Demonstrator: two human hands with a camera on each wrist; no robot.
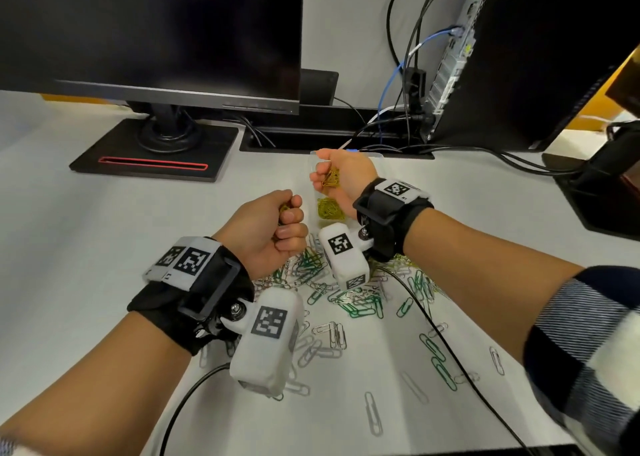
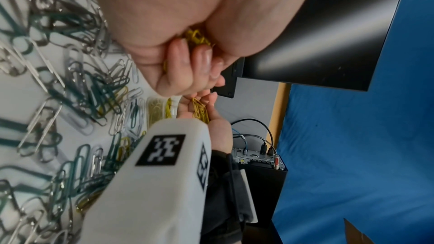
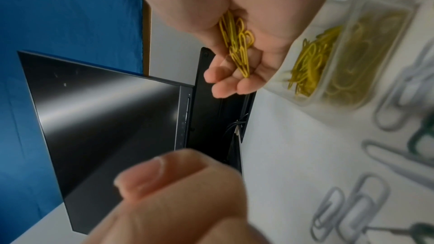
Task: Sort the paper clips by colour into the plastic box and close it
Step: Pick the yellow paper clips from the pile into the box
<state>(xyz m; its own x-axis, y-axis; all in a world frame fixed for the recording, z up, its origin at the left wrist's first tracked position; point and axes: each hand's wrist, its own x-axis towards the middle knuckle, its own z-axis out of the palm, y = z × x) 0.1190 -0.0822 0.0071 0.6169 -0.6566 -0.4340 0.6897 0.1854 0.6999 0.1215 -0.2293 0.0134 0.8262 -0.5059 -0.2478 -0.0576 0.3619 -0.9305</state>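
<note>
On the table, left to right, I report:
Left hand (image 1: 268, 227): grip fisted round yellow clips (image 2: 198, 37).
Loose pile (image 1: 332, 292): green and silver clips, light, slippery; pinch them singly.
Right hand (image 1: 341, 175): grip cupping yellow clips above the plastic box (image 3: 366, 58), lid open.

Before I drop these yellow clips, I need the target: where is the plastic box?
In the head view the plastic box sits on the desk right of centre, just below the right hand, beyond the loose clip pile.
</note>
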